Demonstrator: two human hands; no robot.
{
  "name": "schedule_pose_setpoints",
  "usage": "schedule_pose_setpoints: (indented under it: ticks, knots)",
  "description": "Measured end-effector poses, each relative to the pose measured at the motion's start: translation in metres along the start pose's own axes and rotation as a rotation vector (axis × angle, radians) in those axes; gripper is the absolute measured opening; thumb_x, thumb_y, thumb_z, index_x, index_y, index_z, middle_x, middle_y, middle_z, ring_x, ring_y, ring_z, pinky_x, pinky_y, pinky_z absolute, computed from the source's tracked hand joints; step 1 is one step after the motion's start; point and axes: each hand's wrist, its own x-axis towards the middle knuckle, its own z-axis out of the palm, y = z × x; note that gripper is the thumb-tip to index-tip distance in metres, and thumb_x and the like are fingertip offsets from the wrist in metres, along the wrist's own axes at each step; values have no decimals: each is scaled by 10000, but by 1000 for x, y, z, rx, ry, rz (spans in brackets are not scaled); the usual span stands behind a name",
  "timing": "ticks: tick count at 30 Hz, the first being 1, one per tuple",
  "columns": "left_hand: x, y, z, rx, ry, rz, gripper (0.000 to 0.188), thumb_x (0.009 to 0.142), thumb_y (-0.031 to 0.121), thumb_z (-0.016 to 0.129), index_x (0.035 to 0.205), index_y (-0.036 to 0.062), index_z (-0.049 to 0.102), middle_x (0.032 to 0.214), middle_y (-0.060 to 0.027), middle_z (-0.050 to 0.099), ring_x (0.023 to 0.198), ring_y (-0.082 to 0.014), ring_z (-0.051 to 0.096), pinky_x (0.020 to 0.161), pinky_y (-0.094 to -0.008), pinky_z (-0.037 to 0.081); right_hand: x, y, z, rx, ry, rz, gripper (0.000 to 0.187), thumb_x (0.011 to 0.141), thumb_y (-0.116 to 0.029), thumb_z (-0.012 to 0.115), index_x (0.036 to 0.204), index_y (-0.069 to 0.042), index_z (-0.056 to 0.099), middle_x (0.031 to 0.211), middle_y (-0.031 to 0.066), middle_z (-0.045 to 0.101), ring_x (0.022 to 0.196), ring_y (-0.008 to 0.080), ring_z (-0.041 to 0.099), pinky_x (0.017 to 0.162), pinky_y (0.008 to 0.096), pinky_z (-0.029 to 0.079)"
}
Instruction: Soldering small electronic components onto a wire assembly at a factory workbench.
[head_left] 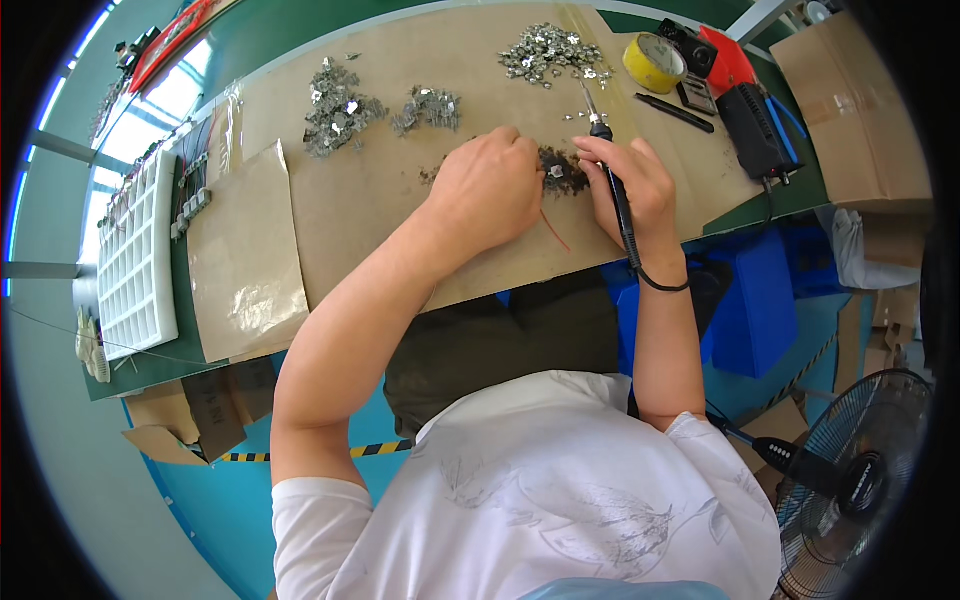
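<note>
My right hand (640, 185) grips a black soldering iron (624, 215) like a pen. Its metal tip points away from me, toward a pile of small silver metal parts (550, 52). My left hand (487, 190) is closed, with the back of the hand upward, so what its fingers hold is hidden. From beneath it a thin red wire (556, 232) sticks out toward the near edge of the cardboard. Between the two hands lies a dark, scorched-looking patch (568, 178) with a small silver piece on it.
More silver parts lie in a larger pile (338, 108) and a smaller pile (428, 110). At right are yellow tape (654, 63), a black pen-shaped tool (675, 112) and a black box-shaped device (757, 130). A white compartment tray (138, 260) stands left; a fan (850, 490) is lower right.
</note>
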Motion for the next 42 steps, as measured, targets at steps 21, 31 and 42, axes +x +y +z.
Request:
schedule_pose_setpoints:
  ticks: [21, 31, 42]
  knots:
    - [-2, 1, 0, 10, -2, -11, 130, 883, 160, 698, 894, 30, 697, 917, -163, 667, 863, -387, 664, 783, -473, 539, -2, -5, -6, 127, -35, 24, 411, 757, 102, 748, 1131, -66, 714, 843, 79, 718, 704, 282, 629, 668, 362, 504]
    - [-2, 1, 1, 11, -2, -6, 126, 886, 158, 695, 899, 33, 699, 924, -162, 669, 861, -380, 668, 779, -472, 541, -4, 3, -1, 67, -13, 36, 395, 780, 92, 738, 1141, -67, 713, 846, 83, 714, 712, 288, 628, 674, 372, 508]
    - [-1, 1, 0, 10, -15, -20, 133, 889, 168, 694, 910, 36, 703, 926, -159, 672, 876, -383, 668, 794, -469, 541, -3, -2, -3, 117, -7, -7, 418, 750, 93, 765, 1130, -72, 714, 851, 81, 714, 713, 272, 635, 663, 354, 515]
